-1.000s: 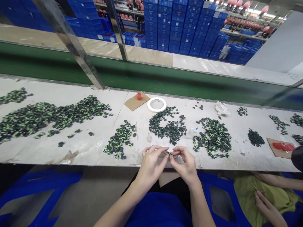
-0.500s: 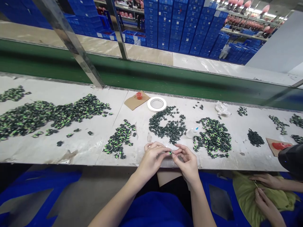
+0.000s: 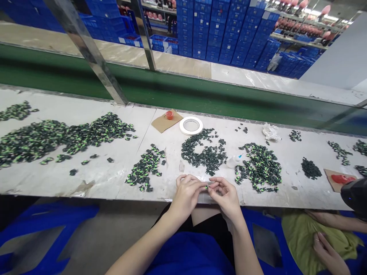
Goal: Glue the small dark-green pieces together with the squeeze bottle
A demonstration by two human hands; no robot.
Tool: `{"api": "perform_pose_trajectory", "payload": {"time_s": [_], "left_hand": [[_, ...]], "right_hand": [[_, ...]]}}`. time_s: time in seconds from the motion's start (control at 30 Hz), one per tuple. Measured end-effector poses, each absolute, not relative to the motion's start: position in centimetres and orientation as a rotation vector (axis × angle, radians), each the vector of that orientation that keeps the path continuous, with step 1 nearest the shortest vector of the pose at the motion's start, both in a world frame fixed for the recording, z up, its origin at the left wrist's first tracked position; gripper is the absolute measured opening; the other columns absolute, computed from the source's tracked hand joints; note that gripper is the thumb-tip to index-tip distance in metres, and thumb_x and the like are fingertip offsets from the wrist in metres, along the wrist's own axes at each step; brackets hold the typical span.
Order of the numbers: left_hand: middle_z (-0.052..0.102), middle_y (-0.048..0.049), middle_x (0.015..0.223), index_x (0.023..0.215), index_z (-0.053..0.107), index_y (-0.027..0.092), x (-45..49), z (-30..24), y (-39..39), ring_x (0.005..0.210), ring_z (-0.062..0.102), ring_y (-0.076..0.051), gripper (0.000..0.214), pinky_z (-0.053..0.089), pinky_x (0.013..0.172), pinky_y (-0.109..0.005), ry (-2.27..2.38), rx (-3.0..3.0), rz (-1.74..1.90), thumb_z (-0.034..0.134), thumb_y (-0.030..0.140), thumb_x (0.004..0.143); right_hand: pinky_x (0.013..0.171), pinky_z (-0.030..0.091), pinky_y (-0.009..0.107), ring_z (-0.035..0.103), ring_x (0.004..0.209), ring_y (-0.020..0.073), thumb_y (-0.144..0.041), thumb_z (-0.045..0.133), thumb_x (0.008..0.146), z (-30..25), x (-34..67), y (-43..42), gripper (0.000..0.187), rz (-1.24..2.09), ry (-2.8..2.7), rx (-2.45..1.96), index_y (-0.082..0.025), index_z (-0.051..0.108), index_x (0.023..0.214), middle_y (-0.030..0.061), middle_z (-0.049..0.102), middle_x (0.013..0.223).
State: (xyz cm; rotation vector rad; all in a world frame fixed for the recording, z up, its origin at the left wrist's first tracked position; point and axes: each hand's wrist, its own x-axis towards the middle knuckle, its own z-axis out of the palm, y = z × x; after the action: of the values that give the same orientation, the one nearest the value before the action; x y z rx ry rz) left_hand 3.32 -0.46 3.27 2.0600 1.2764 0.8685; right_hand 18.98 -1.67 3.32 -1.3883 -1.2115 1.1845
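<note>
Pinching one small black-and-green piece (image 3: 207, 187) between their fingertips, the left hand (image 3: 185, 194) and right hand (image 3: 226, 196) meet at the near edge of the counter (image 3: 103, 172). Pale labels (image 3: 266, 15) dot the stacked blue crates (image 3: 213, 34) across the way, their writing too small to read.

The held piece is mostly covered by the fingers, so its shape is hard to make out — only a bright green speck shows clearly. A dark rounded object (image 3: 354, 196) is cut off by the right edge, hiding part of a neighbour's place; that person's hand (image 3: 327, 250) rests by an olive cloth (image 3: 301, 236), and whether it grips anything I cannot tell. The far left heap (image 3: 31, 141) also runs out of view.

Whitish and scuffed, the counter has a brown worn patch near its front edge. Just beyond the hands lies a pile of dark pieces (image 3: 212, 157), with a roll of white tape (image 3: 191, 133) behind it and a blue-tipped bottle (image 3: 233, 162) to its right. Green-flecked piles sit either side. Behind the counter runs a green strip (image 3: 177, 89) — past it, shelves (image 3: 304, 28) carry rows of pink things.
</note>
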Motion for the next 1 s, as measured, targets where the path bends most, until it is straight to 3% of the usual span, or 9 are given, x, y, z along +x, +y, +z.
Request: {"api": "perform_pose_trajectory", "payload": {"time_s": [0.13,0.27,0.37,0.47,0.57,0.8,0.9,1.0], "left_hand": [[0.075,-0.0034,0.093,0.098,0.071,0.028,0.9,2.6,0.9,0.096,0.061,-0.025,0.023,0.038,0.089,-0.045,1.457,2.001,0.865,0.061,0.015,0.083],[0.073,-0.0083,0.102,0.094,0.071,0.026,-3.4,2.8,2.9,0.103,0.056,-0.034,0.016,0.033,0.092,-0.053,1.980,1.915,0.974,0.061,0.022,0.083],[0.073,-0.0110,0.094,0.088,0.071,0.024,-5.2,3.0,4.1,0.098,0.055,-0.035,0.011,0.034,0.088,-0.052,2.115,1.942,0.937,0.063,0.029,0.083],[0.072,-0.0118,0.087,0.082,0.072,0.024,-5.2,2.9,4.9,0.094,0.054,-0.035,0.011,0.034,0.084,-0.049,2.123,1.976,0.889,0.066,0.034,0.080],[0.072,-0.0118,0.085,0.079,0.072,0.024,-5.0,2.8,5.3,0.092,0.052,-0.034,0.011,0.034,0.081,-0.049,2.092,2.039,0.833,0.063,0.028,0.082],[0.072,-0.0093,0.095,0.094,0.074,0.024,-4.4,3.6,4.9,0.095,0.055,-0.030,0.022,0.038,0.080,-0.045,1.936,2.052,0.747,0.055,0.017,0.087],[0.074,-0.0059,0.092,0.089,0.075,0.025,-2.7,3.3,4.2,0.093,0.059,-0.027,0.016,0.043,0.081,-0.042,1.611,2.005,0.864,0.060,0.020,0.085],[0.075,-0.0039,0.086,0.083,0.075,0.024,-0.7,2.4,3.5,0.087,0.064,-0.023,0.011,0.048,0.080,-0.037,1.266,1.885,0.968,0.064,0.022,0.083]], "right_hand": [[0.063,0.056,0.031,0.064,0.063,0.0163,-0.038,0.073,0.071,3.3,21.5,-2.3,0.030,0.997,-1.266,-1.477,-0.018,0.068,0.092,0.0031,0.068,0.070],[0.068,0.054,0.037,0.063,0.067,0.0191,-0.046,0.068,0.073,3.6,25.0,-2.2,0.039,0.474,-1.048,-1.749,-0.016,0.066,0.098,0.0077,0.069,0.079],[0.078,0.050,0.044,0.061,0.086,0.0257,-0.054,0.062,0.077,3.7,26.4,-1.4,0.049,0.199,-1.008,-1.899,-0.015,0.065,0.106,0.0141,0.068,0.096],[0.088,0.043,0.050,0.050,0.107,0.0340,-0.062,0.063,0.072,3.4,26.4,0.2,0.062,0.060,-1.191,-1.960,-0.015,0.064,0.112,0.0181,0.063,0.109],[0.092,0.036,0.055,0.040,0.113,0.0376,-0.066,0.062,0.071,2.7,26.0,2.0,0.066,0.037,-1.354,-1.976,-0.015,0.064,0.114,0.0196,0.060,0.112],[0.098,0.031,0.055,0.036,0.121,0.0358,-0.053,0.063,0.076,2.4,25.6,3.9,0.038,0.133,-1.463,-1.807,-0.021,0.059,0.097,0.0149,0.060,0.118],[0.096,0.039,0.049,0.051,0.115,0.0305,-0.045,0.068,0.073,3.0,25.1,3.0,0.037,0.351,-1.313,-1.634,-0.022,0.049,0.095,0.0135,0.063,0.113],[0.079,0.048,0.038,0.064,0.086,0.0230,-0.040,0.073,0.070,3.6,24.2,1.6,0.039,0.626,-1.132,-1.445,-0.023,0.046,0.092,0.0070,0.068,0.093]]}}
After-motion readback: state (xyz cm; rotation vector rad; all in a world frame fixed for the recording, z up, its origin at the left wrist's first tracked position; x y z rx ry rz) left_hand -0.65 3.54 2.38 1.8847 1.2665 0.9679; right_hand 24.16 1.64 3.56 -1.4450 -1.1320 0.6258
